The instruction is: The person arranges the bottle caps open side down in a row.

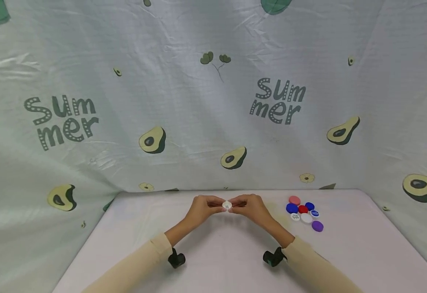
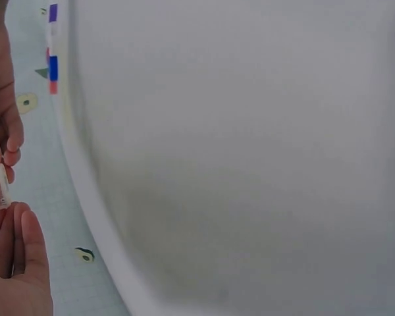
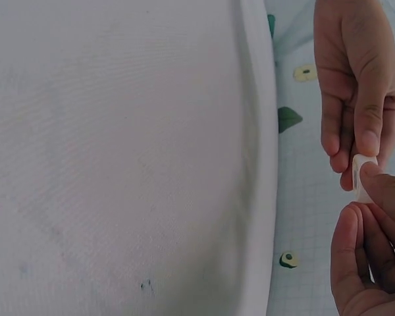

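A small round white bottle cap (image 1: 227, 205), with a faint grey mark on its face, is held up between both hands over the far middle of the table. My left hand (image 1: 200, 210) pinches its left side between thumb and fingers. From the other side my right hand (image 1: 252, 209) pinches it the same way. The right wrist view shows the cap (image 3: 361, 179) edge-on, with a thumb against it and fingertips close around. In the left wrist view the cap (image 2: 0, 181) is partly hidden by the fingers.
Several bottle caps lie grouped on the right of the white table (image 1: 349, 244): a pink cap (image 1: 294, 200), a blue cap (image 1: 292, 208), a red cap (image 1: 303, 209), a white cap (image 1: 306, 218), a purple cap (image 1: 317, 226) and others. A printed curtain (image 1: 184, 106) hangs behind the table.
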The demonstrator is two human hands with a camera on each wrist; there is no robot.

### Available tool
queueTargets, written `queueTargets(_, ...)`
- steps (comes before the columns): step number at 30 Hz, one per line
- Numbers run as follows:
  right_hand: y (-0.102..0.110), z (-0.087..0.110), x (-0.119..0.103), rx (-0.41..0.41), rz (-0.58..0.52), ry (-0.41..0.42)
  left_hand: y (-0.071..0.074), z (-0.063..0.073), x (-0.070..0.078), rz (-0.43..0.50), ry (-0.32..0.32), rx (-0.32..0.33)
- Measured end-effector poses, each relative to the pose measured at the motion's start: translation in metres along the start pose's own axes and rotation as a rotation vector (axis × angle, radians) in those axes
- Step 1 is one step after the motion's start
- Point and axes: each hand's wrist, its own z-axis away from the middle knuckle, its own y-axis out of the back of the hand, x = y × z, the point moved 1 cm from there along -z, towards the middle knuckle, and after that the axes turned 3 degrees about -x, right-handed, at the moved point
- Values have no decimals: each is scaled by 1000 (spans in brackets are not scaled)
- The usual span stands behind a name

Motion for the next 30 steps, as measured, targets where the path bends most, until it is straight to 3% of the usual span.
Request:
queueTargets(12,-20,-16,2,7,-17,-31,12,0,-16,9,28,15)
queueTargets(23,-41,-35,5,4,44,-43,23,-3,-29,-60,80,22)
queueTargets(30,-47,-45,10,-2,41,-124,24,-7,-36,-109,111,45)
